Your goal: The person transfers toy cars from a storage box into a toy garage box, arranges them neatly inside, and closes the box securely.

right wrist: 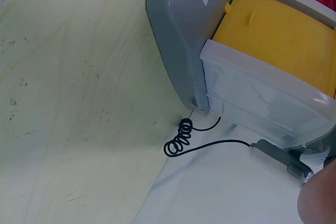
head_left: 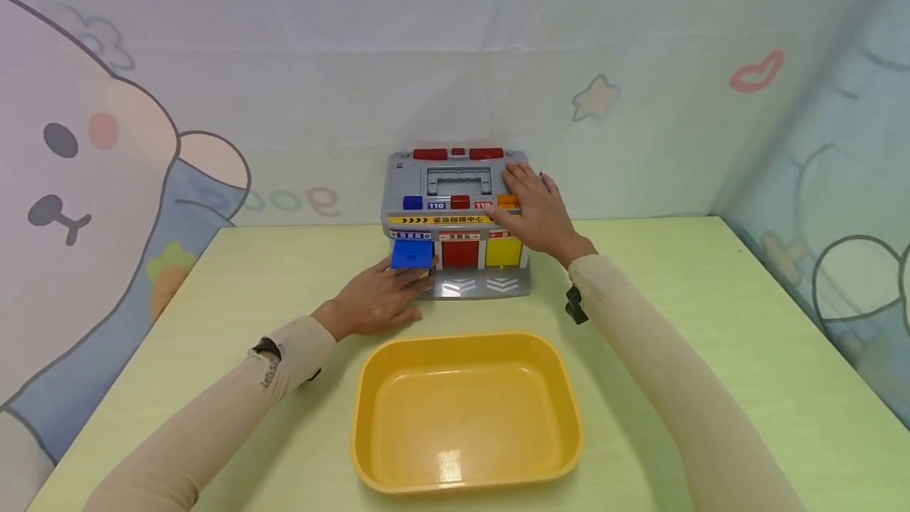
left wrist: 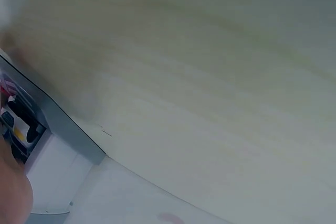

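Observation:
A grey toy garage point(head_left: 455, 227) with red, blue and yellow doors stands at the back of the table. Its blue door point(head_left: 411, 254) is swung up, while the red door point(head_left: 460, 254) and yellow door point(head_left: 504, 251) are down. My left hand point(head_left: 377, 296) reaches under the blue door, fingers extended at the opening and thumb apart; the door partly covers the fingers. In the left wrist view, dark and yellow parts point(left wrist: 21, 127) show inside the opening, too unclear to name. My right hand point(head_left: 539, 208) rests flat on the right side of the roof.
A yellow tray point(head_left: 465, 417) sits in front of the garage, between the forearms. A black coiled cord point(right wrist: 180, 139) with a grey handpiece point(right wrist: 281, 158) hangs at the garage's right side. Behind the table is a printed cloth backdrop point(head_left: 341, 101).

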Motion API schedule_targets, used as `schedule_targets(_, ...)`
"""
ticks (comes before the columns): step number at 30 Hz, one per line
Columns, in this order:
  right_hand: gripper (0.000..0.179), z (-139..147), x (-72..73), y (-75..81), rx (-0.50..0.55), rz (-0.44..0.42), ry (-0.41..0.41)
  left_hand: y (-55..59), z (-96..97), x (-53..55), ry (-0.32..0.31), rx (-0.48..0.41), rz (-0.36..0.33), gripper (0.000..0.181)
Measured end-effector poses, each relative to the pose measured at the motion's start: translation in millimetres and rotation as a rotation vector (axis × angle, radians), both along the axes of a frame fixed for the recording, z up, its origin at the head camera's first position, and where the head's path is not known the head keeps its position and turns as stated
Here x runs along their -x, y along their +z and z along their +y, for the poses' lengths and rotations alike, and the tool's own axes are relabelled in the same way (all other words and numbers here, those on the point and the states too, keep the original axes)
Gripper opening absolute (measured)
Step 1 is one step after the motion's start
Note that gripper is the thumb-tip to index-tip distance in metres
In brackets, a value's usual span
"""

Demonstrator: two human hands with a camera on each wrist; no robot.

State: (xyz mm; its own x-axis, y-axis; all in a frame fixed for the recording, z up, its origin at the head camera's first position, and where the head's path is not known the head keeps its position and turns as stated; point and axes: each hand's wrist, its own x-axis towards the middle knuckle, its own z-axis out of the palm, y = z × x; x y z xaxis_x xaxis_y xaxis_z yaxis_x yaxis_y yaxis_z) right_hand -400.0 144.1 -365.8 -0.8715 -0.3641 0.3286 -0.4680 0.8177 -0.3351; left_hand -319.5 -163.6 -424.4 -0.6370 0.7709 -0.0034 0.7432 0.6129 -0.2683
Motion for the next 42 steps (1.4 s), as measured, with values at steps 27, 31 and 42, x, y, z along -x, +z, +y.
schedule_targets(27, 0.082, 2.0, 0.1, -0.9, -0.003, -0.004, 0.002, 1.0, -3.2, -1.2, 0.008, -0.034, -0.022, 0.061)
schedule_targets(31, 0.082, 1.4, 0.2, 0.0, 0.000, -0.003, 0.005, 2.4, -5.9, -1.8, -0.007, -0.083, -0.040, 0.058)
schedule_targets(42, 0.082, 1.4, -0.7, 0.9, -0.014, -0.004, 0.011, 7.4, -25.6, -6.1, 0.016, -0.194, -0.041, 0.043)
